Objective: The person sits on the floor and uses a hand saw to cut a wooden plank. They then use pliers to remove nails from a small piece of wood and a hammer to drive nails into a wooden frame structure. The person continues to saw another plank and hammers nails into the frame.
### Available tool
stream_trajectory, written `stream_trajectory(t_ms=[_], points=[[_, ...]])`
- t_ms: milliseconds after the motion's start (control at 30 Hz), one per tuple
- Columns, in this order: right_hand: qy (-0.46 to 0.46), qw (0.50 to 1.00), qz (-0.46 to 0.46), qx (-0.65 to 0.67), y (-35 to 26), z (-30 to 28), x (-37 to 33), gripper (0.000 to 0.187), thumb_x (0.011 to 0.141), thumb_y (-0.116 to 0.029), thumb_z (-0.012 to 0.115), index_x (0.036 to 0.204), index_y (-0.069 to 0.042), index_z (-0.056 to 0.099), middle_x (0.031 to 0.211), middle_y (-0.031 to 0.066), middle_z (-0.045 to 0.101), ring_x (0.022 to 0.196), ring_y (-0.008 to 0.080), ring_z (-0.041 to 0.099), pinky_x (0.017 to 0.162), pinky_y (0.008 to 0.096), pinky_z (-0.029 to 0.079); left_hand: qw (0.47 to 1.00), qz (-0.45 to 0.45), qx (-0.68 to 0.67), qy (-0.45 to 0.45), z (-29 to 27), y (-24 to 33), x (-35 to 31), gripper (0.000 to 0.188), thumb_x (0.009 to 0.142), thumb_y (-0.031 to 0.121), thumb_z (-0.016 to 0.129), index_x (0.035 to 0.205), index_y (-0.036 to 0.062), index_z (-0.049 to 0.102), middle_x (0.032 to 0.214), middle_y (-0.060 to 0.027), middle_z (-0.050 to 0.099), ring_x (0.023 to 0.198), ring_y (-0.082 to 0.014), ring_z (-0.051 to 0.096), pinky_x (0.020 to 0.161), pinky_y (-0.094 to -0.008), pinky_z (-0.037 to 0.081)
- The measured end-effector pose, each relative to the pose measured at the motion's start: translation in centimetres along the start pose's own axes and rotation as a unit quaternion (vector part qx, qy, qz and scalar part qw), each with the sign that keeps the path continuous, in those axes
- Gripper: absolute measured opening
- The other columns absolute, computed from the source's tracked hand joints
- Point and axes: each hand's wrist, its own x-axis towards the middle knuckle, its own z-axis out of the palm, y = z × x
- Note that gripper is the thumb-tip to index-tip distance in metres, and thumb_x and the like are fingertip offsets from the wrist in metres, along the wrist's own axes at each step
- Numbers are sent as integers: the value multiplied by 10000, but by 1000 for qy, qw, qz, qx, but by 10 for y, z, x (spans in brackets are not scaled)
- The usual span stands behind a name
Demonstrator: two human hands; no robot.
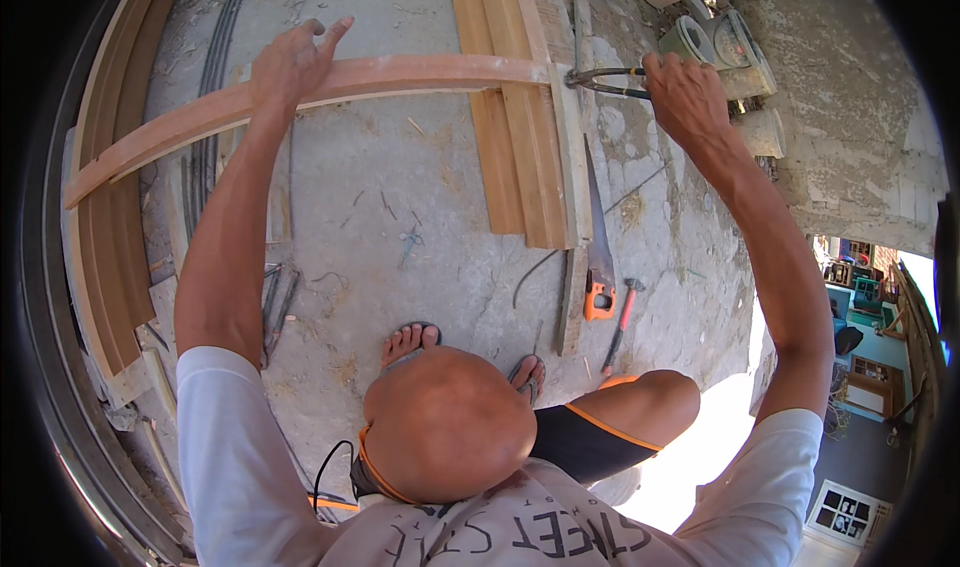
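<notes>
A long reddish wooden board [420, 71] lies crosswise at the far side, over stacked planks at both ends. My left hand [290, 65] is closed over it left of the middle, one digit sticking out to the right. In my right hand [688, 95] are the handles of a pair of pincers [610, 82], fingers wrapped round them. The pincers' jaws meet the right end of the board, by a narrow wooden strip [572, 167]. Whether the jaws grip a nail there is too small to tell.
An orange-handled handsaw [599, 267] and a red-handled hammer [624, 319] lie on the concrete floor to the right. Brown planks [520, 157] stand under the board, with more planks [112, 257] at left. Dirty buckets [690, 42] are at the far right. My sandalled feet [410, 339] are close by.
</notes>
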Motion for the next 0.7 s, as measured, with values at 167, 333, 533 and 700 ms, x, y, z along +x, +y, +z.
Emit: stream_trajectory(t_ms=[167,333,533,700], points=[[-16,996,75,35,-25,-9,-6,57,947,-107,628,977,-76,666,911,126,722,861,306,756,722,434,579,1000,5,2,2,0,-4,1,841,976,828,439,1218,101,785,1134,-213,788,1085,-403,746,923,-511,579],[-100,986,130,42,-34,-14,-23,139,976,-111,615,1112,-91,632,977,116,672,925,314,714,759,476,558,999,2,4,-37,-3,1,4,851,984,824,416,1215,91,780,1144,-225,781,1115,-416,732,957,-529,555],[-42,980,184,68,-21,-33,-62,218,976,-84,590,1187,-115,636,1003,112,645,980,311,677,816,498,526,999,-2,22,-41,-9,-2,1,862,986,824,422,1167,74,807,1084,-244,786,1042,-413,756,913,-523,577],[7,996,90,22,-7,-29,-40,105,942,-117,644,1038,-86,673,943,82,688,946,277,699,780,448,538,999,-7,26,-39,-4,8,2,888,992,825,400,1200,58,796,1103,-254,781,1054,-419,754,920,-526,574]])
